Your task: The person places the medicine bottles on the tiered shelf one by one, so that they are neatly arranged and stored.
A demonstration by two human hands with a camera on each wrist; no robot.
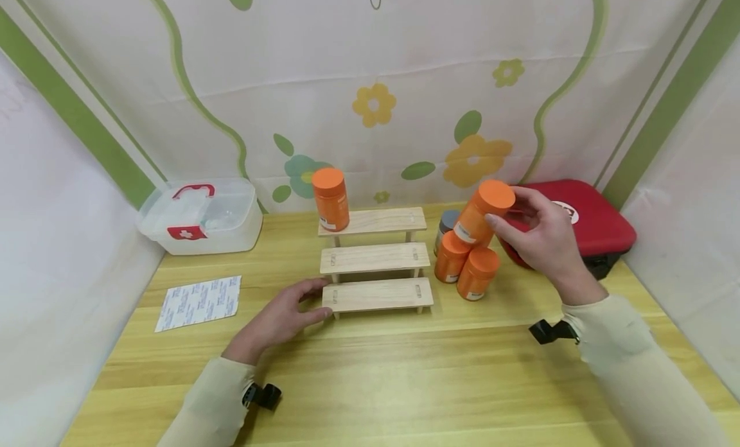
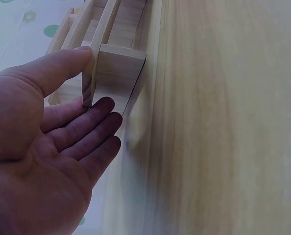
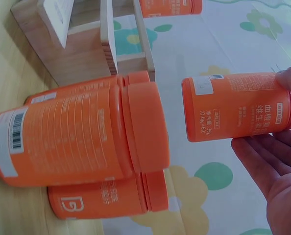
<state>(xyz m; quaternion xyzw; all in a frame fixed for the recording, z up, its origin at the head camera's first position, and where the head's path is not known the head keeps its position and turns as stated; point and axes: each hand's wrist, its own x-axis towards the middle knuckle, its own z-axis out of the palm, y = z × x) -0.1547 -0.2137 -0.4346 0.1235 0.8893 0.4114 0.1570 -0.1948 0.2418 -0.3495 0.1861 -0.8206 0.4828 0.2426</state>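
Observation:
My right hand (image 1: pixel 543 232) grips an orange bottle (image 3: pixel 238 107) near its lid, thumb on one side and fingers on the other. It is held in the air, slightly tilted, over a group of orange bottles (image 1: pixel 476 273) standing on the table. Behind them is a bottle with a grey lid (image 1: pixel 448 221), partly hidden. My left hand (image 1: pixel 289 312) pinches the left end of the lowest step of a three-step wooden rack (image 1: pixel 378 295), thumb at one edge and fingers at the other, as the left wrist view also shows. Another orange bottle (image 1: pixel 331 200) stands upright on the top step's left end.
A clear first-aid box (image 1: pixel 231 225) with a red handle stands at the back left. In front of it lies a printed white sheet (image 1: pixel 199 304). A red case (image 1: pixel 595 225) sits at the back right, behind my right hand. Patterned white cloth (image 1: pixel 324 61) closes off the back.

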